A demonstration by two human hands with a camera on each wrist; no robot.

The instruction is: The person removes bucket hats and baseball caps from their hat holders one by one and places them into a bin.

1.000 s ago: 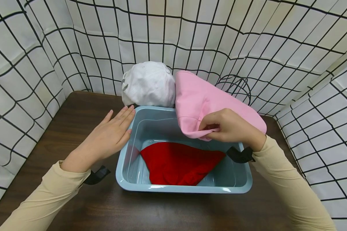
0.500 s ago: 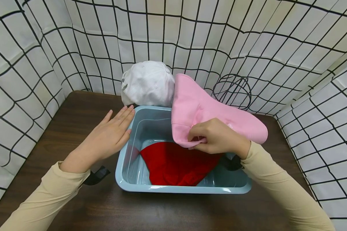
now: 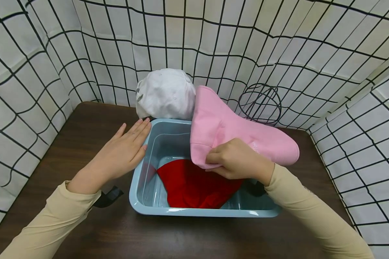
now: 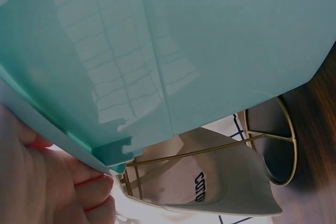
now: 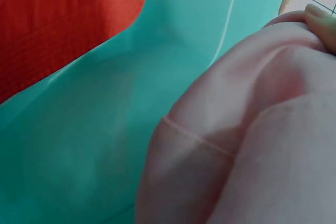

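My right hand (image 3: 236, 158) pinches the lower left end of a soft pink cloth item, apparently a hat (image 3: 246, 131). It hangs over the back right of a blue plastic basin (image 3: 197, 212), and its folds and seam fill much of the right wrist view. Inside the basin lies a red cloth hat (image 3: 188, 187) with stitched rows, partly hidden behind the right hand and the pink hat. My left hand (image 3: 118, 156) lies with straight fingers along the basin's left rim. In the left wrist view, its fingers (image 4: 94, 187) touch the basin edge.
A white cap (image 3: 166, 93) sits behind the basin; the left wrist view shows a gold wire stand (image 4: 294, 150) under it. A dark wire stand (image 3: 260, 104) stands at the back right. White-backed black mesh (image 3: 181, 36) surrounds the brown table (image 3: 117, 230).
My right hand has moved left and down toward the red hat, pulling the pink hat with it and uncovering more of the dark wire stand. The left hand has stayed put.
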